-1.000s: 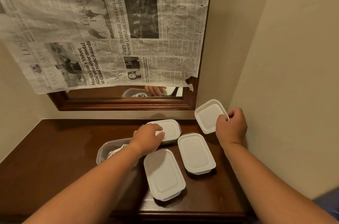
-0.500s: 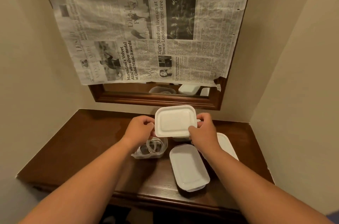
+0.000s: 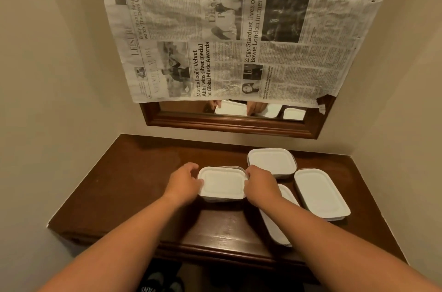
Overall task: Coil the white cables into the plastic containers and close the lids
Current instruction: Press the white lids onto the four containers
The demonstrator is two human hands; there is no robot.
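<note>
Where right forearm (image 3: 308,222) crosses, container (image 3: 276,232) hides.

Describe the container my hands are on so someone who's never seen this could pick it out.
Find the dark wooden table below the newspaper-covered mirror. Of the four white-lidded containers on it, this is the leftmost container. It alone has the left hand and right hand gripping its lid's sides.

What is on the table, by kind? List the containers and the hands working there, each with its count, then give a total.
Lidded containers: 4
Hands: 2, left hand and right hand, both gripping the lid edges of the leftmost container
Total: 6
</note>
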